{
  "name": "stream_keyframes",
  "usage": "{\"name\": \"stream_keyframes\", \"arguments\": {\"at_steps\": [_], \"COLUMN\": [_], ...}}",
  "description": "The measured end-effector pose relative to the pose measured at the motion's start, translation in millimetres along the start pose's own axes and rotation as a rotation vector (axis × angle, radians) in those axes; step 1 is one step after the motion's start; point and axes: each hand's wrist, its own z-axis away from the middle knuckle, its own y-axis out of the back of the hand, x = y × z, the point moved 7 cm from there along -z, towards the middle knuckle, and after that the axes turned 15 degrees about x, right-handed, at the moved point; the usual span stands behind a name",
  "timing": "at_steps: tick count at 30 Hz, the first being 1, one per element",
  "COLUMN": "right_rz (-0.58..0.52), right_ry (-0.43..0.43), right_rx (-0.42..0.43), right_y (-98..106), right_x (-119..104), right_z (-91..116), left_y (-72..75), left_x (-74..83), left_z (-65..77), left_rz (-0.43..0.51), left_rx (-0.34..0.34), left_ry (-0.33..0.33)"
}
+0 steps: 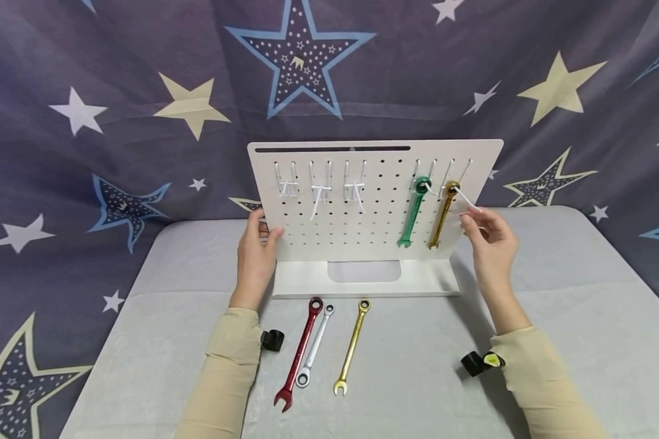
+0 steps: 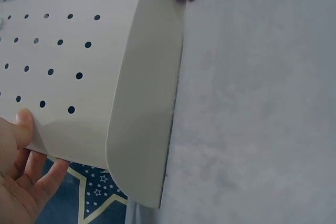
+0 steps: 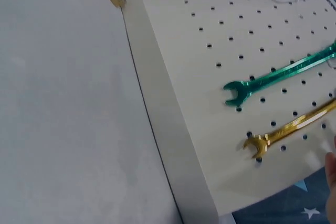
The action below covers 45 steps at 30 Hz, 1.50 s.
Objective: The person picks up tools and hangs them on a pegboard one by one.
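The gold wrench (image 1: 442, 216) hangs at the right side of the board (image 1: 381, 213), its ring around the prong of a hook (image 1: 465, 198). Its ring end is up and its open end points down; the long axis runs along the face of the board, in the head view leaning so that the lower end goes to the left. In the right wrist view, this open end faces the base strip.

The right hand (image 1: 491, 247) has its fingers bent at the tip of this prong; whether they pinch it, we cannot tell. The left hand (image 1: 255, 259) holds the opposite edge of the board, thumb in front and fingers behind.

We judge that the step is to settle the wrench on its hook. For this, we should keep the left hand firm, let the ring sit well back from the tip, and not lift the prong, because the hook could come out of its holes.

Next to it, the green wrench (image 1: 412, 212) hangs almost parallel, also open end down. On the bench (image 1: 417, 366), before the board, lie the red wrench (image 1: 301, 353), the silver wrench (image 1: 316, 344) and the yellow wrench (image 1: 352, 347), all slanting away from us to the right.
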Motion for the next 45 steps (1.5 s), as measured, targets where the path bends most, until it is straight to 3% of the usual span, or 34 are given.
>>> {"name": "stream_keyframes", "arguments": {"at_steps": [5,12,21,23,30,35,41,45], "right_rz": [0.086,0.049,-0.046,-0.051,-0.063,-0.043,-0.029,-0.008], "right_ry": [0.100,0.115,-0.026,-0.047,-0.256,-0.305,-0.368,-0.380], "right_rx": [-0.006,0.087,0.207,0.204,0.176,0.141,0.157,0.133], "right_y": [3.4,14.0,19.5,17.6,8.5,4.8,6.3,7.1], "right_x": [-0.1,3.7,17.8,21.9,43.0,49.7,54.1,55.4], "right_z": [-6.6,-19.2,-29.7,-30.4,-19.5,-14.9,-8.9,-4.3], "left_y": [-1.1,-3.9,-7.4,-7.7,-4.2,-2.1,-1.0,-1.0], "left_x": [1.0,1.8,1.1,1.2,0.3,2.3,0.8,-1.3], "left_z": [-0.6,-2.1,-3.7,-3.8,-2.7,-2.8,0.5,1.4], "left_rz": [-0.010,-0.008,-0.024,-0.025,-0.034,-0.027,-0.044,-0.006], "left_rx": [-0.001,-0.015,-0.011,-0.012,-0.012,-0.006,-0.015,-0.003], "left_ry": [-0.008,-0.005,-0.018,-0.019,-0.002,-0.011,0.005,0.018]}}
